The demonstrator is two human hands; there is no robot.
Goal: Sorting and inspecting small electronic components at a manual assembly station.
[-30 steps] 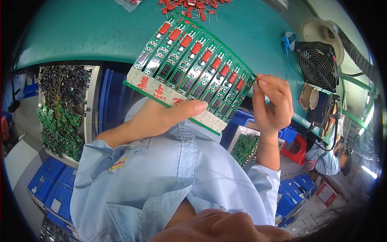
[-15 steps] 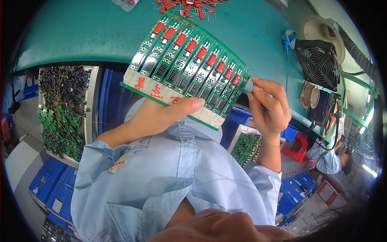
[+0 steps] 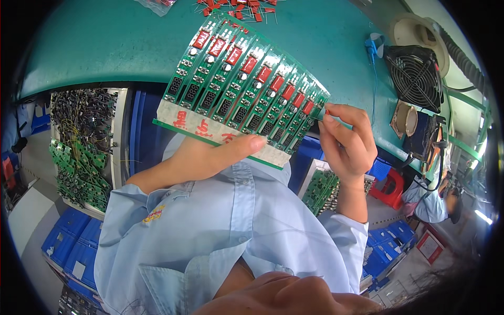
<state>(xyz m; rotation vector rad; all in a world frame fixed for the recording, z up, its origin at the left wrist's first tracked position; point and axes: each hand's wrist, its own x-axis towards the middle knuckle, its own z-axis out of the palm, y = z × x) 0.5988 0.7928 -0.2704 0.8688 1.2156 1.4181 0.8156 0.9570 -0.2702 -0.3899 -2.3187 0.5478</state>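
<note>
My left hand grips the lower edge of a green circuit board panel, thumb on top and the other fingers hidden beneath. The panel is tilted above the bench edge. It is divided into narrow strips, each with a black digit display, small buttons and a red box-shaped capacitor. Masking tape with red handwriting runs along its near side. At the panel's right end, my right hand pinches a small loose red capacitor between thumb and index finger. Its leads are too fine to make out clearly.
Loose red capacitors lie on the green bench beside a clear plastic bag. A black fan stands at the right. Trays of boards flank me, and a red stool is behind on the right.
The panel has tilted and shifted slightly left, so glare now falls across its red capacitors. My right hand has moved slightly, and the red piece at its fingertips shows more clearly.
</note>
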